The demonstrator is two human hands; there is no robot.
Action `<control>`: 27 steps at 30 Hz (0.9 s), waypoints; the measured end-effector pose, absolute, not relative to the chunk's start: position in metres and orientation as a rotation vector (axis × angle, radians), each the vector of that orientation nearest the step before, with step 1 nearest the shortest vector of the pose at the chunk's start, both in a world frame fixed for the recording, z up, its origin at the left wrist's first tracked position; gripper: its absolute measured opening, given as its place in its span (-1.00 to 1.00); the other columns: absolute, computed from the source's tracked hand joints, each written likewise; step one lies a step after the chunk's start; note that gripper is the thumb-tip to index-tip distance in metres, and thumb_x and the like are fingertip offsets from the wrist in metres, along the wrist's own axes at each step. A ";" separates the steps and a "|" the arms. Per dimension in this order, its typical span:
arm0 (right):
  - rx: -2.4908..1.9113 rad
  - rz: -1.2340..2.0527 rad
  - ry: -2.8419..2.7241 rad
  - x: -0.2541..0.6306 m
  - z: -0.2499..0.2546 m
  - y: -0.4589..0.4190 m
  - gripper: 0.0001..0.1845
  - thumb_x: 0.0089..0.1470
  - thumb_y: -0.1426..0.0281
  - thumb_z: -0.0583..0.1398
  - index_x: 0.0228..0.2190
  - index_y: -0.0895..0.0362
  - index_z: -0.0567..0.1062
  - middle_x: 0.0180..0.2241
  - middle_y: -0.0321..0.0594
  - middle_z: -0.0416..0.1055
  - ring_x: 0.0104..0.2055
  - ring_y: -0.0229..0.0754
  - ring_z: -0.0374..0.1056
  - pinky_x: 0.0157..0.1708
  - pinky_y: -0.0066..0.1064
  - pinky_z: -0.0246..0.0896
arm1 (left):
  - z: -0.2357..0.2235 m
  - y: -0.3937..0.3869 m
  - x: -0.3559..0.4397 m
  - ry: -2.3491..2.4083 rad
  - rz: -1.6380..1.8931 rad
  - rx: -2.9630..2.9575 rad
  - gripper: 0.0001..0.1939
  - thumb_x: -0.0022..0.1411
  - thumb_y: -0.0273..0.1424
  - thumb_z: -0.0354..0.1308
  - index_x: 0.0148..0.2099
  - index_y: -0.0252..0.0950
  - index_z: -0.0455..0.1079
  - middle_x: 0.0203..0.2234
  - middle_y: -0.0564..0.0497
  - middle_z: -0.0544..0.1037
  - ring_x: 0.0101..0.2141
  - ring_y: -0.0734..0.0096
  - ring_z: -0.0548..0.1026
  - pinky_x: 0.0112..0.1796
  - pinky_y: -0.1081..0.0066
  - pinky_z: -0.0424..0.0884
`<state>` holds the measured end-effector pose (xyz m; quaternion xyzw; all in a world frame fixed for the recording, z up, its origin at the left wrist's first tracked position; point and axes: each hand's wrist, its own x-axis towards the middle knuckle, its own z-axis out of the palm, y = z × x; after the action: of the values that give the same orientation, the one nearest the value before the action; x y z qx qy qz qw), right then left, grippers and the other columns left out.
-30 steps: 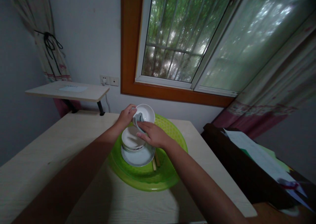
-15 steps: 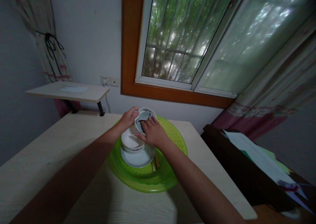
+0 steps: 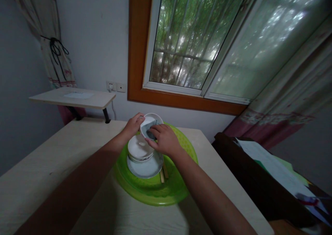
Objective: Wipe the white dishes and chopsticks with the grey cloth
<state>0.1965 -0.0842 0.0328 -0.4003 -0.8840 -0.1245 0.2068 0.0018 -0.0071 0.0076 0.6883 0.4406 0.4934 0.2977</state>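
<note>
**Tilted bowl held at a green tray**

The desk (image 3: 57, 148) carries a green tray (image 3: 153, 201), probably there to keep the dishes together: a plate (image 3: 147, 171) under stacked bowls (image 3: 140, 148). Beyond these, the left hand (image 3: 135, 122) has its grip closed on a tilted bowl (image 3: 149, 119), seemingly facing it toward the right hand (image 3: 166, 138), whose fingers cover a grey cloth (image 3: 147, 128) inside; whether they pinch it, I cannot tell. Marks on a paper slip (image 3: 79, 95) are unreadable.

The bare right hand (image 3: 166, 139) covers part of the soft grey cloth (image 3: 146, 129). Stacked round white bowls (image 3: 140, 147) hide part of the shallow white plate (image 3: 145, 170).
</note>
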 end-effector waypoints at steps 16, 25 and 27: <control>-1.252 -0.496 -2.478 0.193 0.011 -0.077 -0.30 0.27 0.00 0.08 0.09 0.38 0.45 0.18 0.24 0.35 0.26 0.13 0.25 0.32 -0.05 -0.04 | 0.011 -0.011 0.001 1.200 1.312 1.826 -0.60 0.25 -0.08 -0.02 -0.09 -0.27 0.40 -0.41 0.03 0.52 -0.37 0.32 0.43 -0.36 0.40 0.31; -1.198 -0.280 -2.643 0.192 0.026 -0.088 -0.61 0.30 0.17 0.08 -0.06 0.15 0.54 -0.14 -0.04 0.58 -0.11 -0.02 0.50 -0.05 -0.25 0.32 | 0.008 -0.009 -0.001 1.216 1.330 1.811 -0.60 0.25 -0.09 0.00 -0.07 -0.27 0.39 -0.47 0.07 0.47 -0.44 0.37 0.39 -0.42 0.42 0.25; -1.158 -0.205 -2.622 0.193 0.026 -0.089 -0.53 0.29 0.12 0.08 0.03 0.17 0.50 -0.04 -0.02 0.55 -0.05 -0.01 0.49 -0.02 -0.27 0.31 | 0.008 -0.009 -0.001 1.223 1.315 1.824 -0.61 0.25 -0.09 -0.01 -0.08 -0.26 0.39 -0.44 0.05 0.50 -0.42 0.35 0.40 -0.40 0.41 0.26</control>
<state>0.1931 -0.0895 0.0259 -0.3995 -0.9042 -0.0708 0.1334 -0.0008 -0.0091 0.0080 0.6825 0.4576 0.4923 0.2870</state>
